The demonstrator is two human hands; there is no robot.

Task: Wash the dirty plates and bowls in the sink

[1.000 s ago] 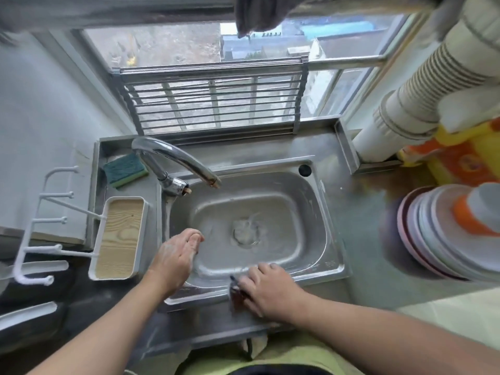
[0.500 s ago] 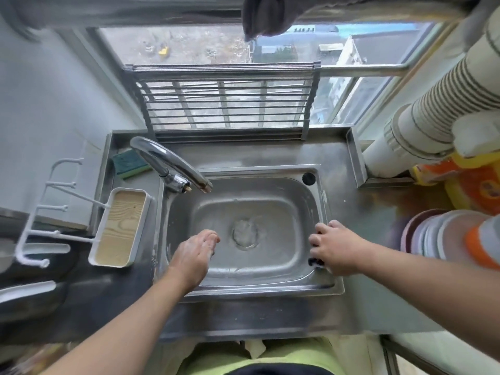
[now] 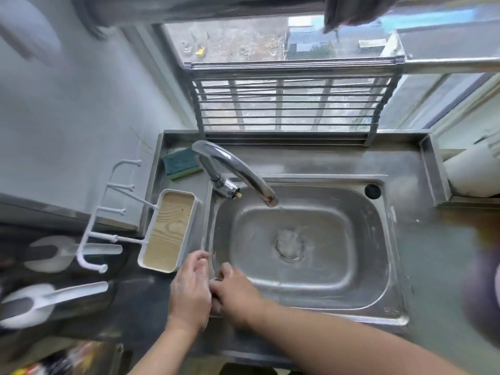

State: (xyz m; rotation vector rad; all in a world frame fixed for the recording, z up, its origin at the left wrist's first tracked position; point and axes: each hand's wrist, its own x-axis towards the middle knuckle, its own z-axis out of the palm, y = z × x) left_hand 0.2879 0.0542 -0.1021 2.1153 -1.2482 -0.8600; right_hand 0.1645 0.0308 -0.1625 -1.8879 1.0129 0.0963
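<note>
White rack [image 3: 108, 220] and tray [image 3: 169, 230] left of sink [image 3: 389, 255]; sponge [image 3: 181, 163] at its back-left, by tap [image 3: 232, 169]. Left hand [image 3: 190, 290] on sink's front-left rim, grip loose, holding nothing visible. Right hand [image 3: 234, 289] touching it, fingers curled; can't tell if something's pinched, likely wiping the rim. Basin holds no dishes; blurred stack [image 3: 484, 288] right of sink, probably the plates.

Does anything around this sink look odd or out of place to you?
Mostly one thing: the sink holds no plates or bowls, only a whitish soapy film across the basin and over the drain. The faucet is not running. Both hands, left and right, meet at the sink's front left corner.
</note>
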